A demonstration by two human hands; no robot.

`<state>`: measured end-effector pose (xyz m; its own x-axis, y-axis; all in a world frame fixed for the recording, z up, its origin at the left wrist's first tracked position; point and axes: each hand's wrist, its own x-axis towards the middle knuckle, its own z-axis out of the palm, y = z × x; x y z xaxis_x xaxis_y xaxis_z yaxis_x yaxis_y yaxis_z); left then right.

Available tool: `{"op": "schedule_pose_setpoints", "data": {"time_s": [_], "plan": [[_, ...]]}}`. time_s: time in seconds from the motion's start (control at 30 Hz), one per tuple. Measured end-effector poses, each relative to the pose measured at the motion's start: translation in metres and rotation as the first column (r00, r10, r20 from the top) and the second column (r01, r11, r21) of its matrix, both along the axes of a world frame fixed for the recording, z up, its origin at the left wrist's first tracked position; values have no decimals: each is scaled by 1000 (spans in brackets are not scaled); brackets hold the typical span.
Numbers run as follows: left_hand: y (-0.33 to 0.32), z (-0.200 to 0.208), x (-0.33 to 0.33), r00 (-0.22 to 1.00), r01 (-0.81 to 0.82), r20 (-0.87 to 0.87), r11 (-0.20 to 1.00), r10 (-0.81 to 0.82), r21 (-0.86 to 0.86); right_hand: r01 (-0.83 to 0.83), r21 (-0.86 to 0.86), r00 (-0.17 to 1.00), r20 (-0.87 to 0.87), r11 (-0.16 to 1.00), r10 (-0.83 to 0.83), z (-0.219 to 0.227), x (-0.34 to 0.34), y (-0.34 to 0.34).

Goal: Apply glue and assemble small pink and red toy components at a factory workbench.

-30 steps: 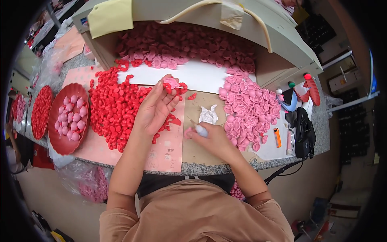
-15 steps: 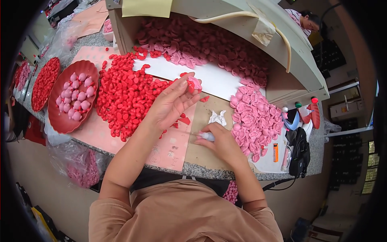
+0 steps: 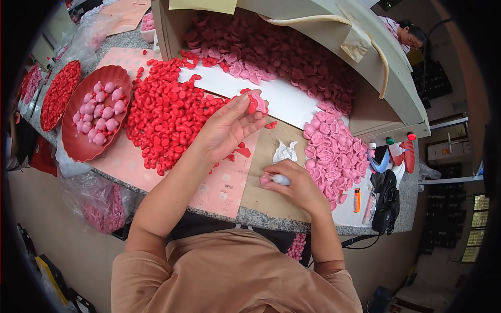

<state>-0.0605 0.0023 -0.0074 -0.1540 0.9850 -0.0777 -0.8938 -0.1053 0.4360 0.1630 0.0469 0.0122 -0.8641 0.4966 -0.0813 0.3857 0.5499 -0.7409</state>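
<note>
My left hand [image 3: 232, 128] is raised over the mat, its fingertips closed on a pink petal piece [image 3: 258, 100] with a red piece [image 3: 252, 106] against it. Lower and to the right, my right hand [image 3: 297, 185] grips a small whitish bottle [image 3: 282, 179] just above the brown board [image 3: 255, 201]. Left of my left forearm spreads a pile of small glossy red pieces [image 3: 167, 112]. A heap of pink petal-shaped pieces [image 3: 336, 151] lies to the right of my right hand. Between them rests a crumpled white tissue [image 3: 285, 152].
At the left, a red scalloped dish [image 3: 78, 148] bears pink balls with red parts, near another dish of red pieces [image 3: 61, 96]. More pink petals [image 3: 261, 47] fill the curved cabinet [image 3: 386, 112] ahead. An orange lighter [image 3: 357, 200] and black pouch [image 3: 385, 201] lie right. A person [image 3: 407, 36] is beyond.
The view has shifted slightly. My right hand has turned the bottle, so its thin nozzle no longer shows pointing left. My left hand still holds the pink and red pieces up.
</note>
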Motion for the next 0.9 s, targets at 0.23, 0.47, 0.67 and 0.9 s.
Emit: {"op": "schedule_pose_setpoints", "data": {"time_s": [0.23,0.47,0.67,0.9], "plan": [[1,3,1,999,22,-31,1000,-23,-16,-30,48,1000,10,998,29,1,-1,-9],[1,-4,9,996,45,-78,998,-47,-32,-24,135,999,46,991,18,0,2,-14],[-2,-6,19,988,107,-102,992,-114,-73,212,-89,865,-447,973,-229,17,-15,16],[2,-5,24,972,143,-182,988,-150,-52,300,151,818,-549,942,-173,16,-39,26]]}}
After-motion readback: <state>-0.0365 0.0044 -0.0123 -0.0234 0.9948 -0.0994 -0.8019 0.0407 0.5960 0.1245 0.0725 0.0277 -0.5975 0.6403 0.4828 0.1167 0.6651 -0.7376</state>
